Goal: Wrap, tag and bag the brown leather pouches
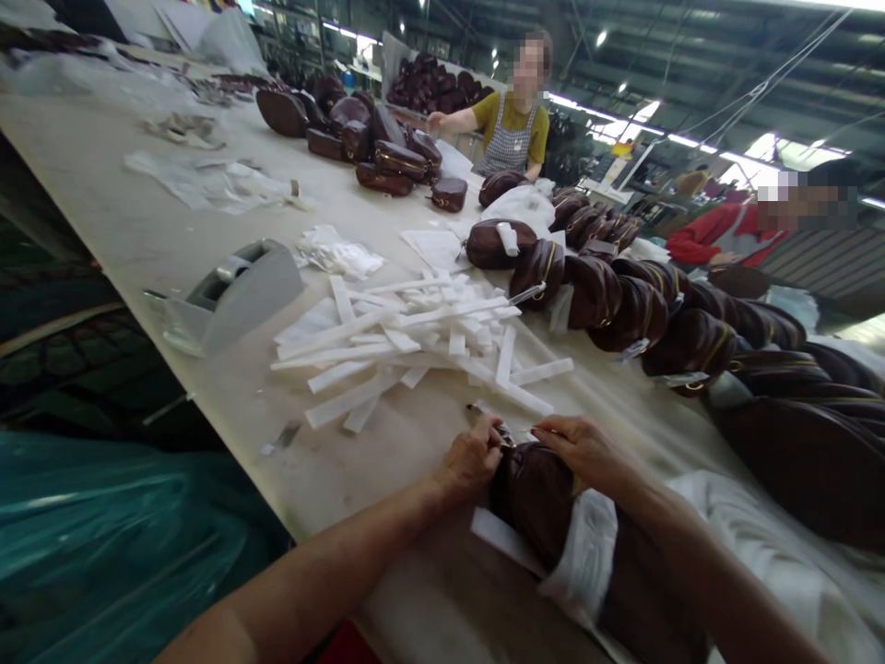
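A dark brown leather bag [539, 503] lies at the table's near edge, with a white wrapping [587, 553] around part of it. My left hand [474, 456] is closed at the bag's far end, its fingers pinched on a small metal fitting there. Just to the right, my right hand [584, 452] is held over the top of the bag, thumb and fingertips pressed together. Whatever lies between those fingertips is too small to make out. Beyond both hands is a loose pile of white paper strips [415, 341].
A grey tape dispenser [239, 286] stands left of the strips. Rows of brown bags [629, 309] line the right side, and more bags [380, 138] are heaped farther back. A person in a checked apron [512, 138] and another in red [719, 231] are across the table.
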`<act>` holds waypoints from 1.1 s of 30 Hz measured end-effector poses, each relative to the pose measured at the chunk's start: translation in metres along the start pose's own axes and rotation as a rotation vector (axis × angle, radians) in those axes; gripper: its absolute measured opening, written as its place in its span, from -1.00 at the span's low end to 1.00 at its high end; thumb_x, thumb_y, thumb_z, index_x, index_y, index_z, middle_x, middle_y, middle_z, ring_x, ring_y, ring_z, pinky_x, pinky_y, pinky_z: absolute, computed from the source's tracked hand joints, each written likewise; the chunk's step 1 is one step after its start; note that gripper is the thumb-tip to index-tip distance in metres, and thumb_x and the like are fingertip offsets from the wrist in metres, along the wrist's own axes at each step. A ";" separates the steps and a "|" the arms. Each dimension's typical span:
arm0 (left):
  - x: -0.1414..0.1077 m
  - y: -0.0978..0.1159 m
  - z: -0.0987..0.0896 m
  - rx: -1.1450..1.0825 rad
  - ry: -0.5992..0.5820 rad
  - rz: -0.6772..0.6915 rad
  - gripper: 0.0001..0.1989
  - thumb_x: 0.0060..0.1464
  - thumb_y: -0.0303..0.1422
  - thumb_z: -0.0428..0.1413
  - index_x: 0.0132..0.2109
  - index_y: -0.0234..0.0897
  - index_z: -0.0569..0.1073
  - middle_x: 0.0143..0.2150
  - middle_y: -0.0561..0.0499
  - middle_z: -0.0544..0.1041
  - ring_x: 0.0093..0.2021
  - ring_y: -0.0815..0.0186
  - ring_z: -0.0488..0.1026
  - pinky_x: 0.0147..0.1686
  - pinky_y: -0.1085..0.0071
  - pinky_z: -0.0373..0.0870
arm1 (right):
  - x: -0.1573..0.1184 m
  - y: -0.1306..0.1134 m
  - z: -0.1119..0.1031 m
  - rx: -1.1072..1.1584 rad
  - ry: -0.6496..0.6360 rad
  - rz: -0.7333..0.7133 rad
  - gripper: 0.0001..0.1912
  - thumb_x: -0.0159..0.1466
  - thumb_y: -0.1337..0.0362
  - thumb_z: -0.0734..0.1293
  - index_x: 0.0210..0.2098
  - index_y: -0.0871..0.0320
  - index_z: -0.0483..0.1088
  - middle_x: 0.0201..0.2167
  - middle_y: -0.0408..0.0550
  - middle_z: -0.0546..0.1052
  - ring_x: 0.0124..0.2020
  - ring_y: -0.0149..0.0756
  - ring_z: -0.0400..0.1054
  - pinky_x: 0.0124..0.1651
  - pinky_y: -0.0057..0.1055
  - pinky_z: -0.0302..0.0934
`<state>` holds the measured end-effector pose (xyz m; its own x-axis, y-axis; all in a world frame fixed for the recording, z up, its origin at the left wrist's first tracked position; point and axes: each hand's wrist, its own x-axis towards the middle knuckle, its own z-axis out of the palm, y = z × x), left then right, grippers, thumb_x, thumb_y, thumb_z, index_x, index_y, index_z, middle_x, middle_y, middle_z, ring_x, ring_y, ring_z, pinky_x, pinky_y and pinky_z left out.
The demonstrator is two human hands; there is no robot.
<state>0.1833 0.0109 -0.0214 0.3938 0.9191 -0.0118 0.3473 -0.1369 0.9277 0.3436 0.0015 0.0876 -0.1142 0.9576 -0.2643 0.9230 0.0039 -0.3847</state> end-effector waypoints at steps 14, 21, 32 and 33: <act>0.001 0.002 -0.004 -0.013 -0.059 0.044 -0.78 -0.07 -0.62 -0.05 -0.32 -0.29 0.40 -0.36 0.05 0.44 -0.31 0.34 0.37 -0.25 0.50 0.27 | 0.018 -0.012 -0.007 -0.153 -0.168 -0.045 -0.68 0.22 0.20 0.17 -0.42 0.15 0.53 -0.50 -0.09 0.52 -0.42 -0.31 0.35 -0.36 -0.45 0.10; 0.001 0.006 -0.013 -0.049 -0.090 0.049 -0.79 -0.10 -0.67 -0.05 -0.37 -0.31 0.36 -0.43 0.09 0.38 -0.39 0.39 0.31 -0.35 0.52 0.21 | 0.018 -0.030 -0.005 -0.347 -0.210 -0.003 -0.71 0.28 0.26 0.16 -0.37 0.10 0.52 -0.40 -0.04 0.56 -0.35 -0.30 0.39 -0.35 -0.46 0.06; -0.005 0.010 -0.021 -0.075 -0.105 0.077 -0.73 -0.18 -0.69 0.02 -0.29 -0.31 0.32 -0.43 0.12 0.37 -0.41 0.42 0.31 -0.38 0.55 0.22 | 0.023 -0.041 -0.003 -0.412 -0.308 -0.037 -0.72 0.25 0.35 0.16 -0.41 0.11 0.50 -0.43 -0.03 0.54 -0.39 -0.30 0.37 -0.41 -0.45 0.01; -0.006 0.010 -0.020 -0.066 -0.096 0.081 -0.73 -0.17 -0.68 0.03 -0.29 -0.31 0.32 -0.41 0.11 0.37 -0.39 0.40 0.32 -0.36 0.53 0.24 | 0.023 -0.041 -0.002 -0.409 -0.315 -0.041 -0.72 0.24 0.35 0.16 -0.40 0.11 0.50 -0.42 -0.04 0.55 -0.38 -0.30 0.37 -0.41 -0.46 0.02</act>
<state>0.1671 0.0121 -0.0049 0.4989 0.8661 0.0316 0.2555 -0.1819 0.9496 0.3042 0.0242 0.0994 -0.1999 0.8214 -0.5342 0.9765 0.2119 -0.0396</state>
